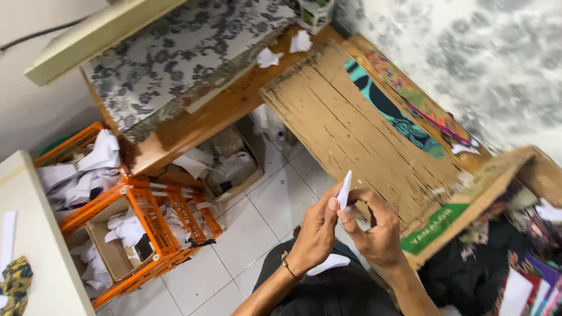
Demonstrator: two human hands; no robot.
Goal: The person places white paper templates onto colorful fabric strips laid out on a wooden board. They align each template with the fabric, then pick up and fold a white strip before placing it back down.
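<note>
Both the left hand (317,234) and right hand (374,231) pinch a small folded white paper strip (345,189) between fingertips. It looks light and flimsy, easily creased; its lower end seems the safest hold.

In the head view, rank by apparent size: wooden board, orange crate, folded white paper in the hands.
1. Wooden board
2. Orange crate
3. Folded white paper, held by left hand and right hand
</note>
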